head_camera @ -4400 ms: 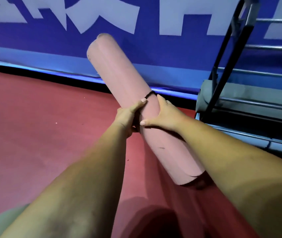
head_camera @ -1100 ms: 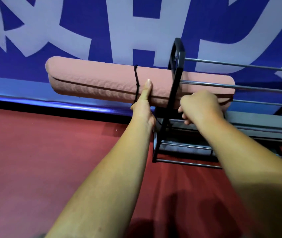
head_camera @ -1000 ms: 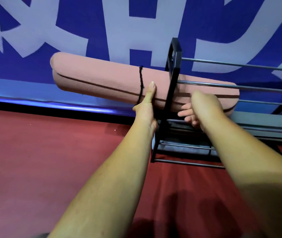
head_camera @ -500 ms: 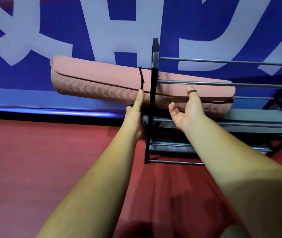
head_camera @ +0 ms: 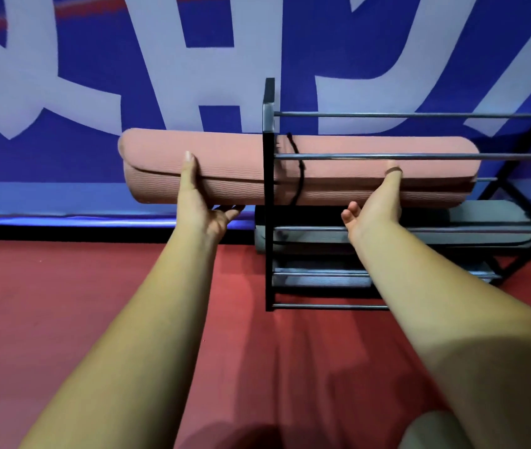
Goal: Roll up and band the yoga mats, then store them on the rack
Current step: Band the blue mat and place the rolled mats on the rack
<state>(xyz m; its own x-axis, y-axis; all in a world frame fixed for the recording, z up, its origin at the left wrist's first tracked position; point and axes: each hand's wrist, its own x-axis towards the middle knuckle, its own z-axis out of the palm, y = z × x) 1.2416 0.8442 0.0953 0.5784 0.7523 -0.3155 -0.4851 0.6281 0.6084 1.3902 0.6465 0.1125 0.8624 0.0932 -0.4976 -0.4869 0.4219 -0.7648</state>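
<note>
A rolled pink yoga mat (head_camera: 225,170) lies level, tied round the middle by a black band (head_camera: 299,176). Its right part is inside the black metal rack (head_camera: 269,254), behind the front rails at the upper shelf; its left end sticks out past the rack's end frame. My left hand (head_camera: 199,205) grips the outer part, thumb up the front and fingers underneath. My right hand (head_camera: 377,202) presses flat against the mat's front inside the rack, fingers straight up and thumb held free.
A grey rolled mat (head_camera: 484,228) lies on the shelf below, and another greyish mat (head_camera: 322,280) lower down. The rack stands on red floor (head_camera: 63,303) against a blue wall banner (head_camera: 96,59) with white letters. A grey-green shape (head_camera: 429,429) shows at the bottom right.
The pink mat has slid right, deeper into the rack, so its band now sits inside the end frame. My left hand has shifted toward the mat's left end.
</note>
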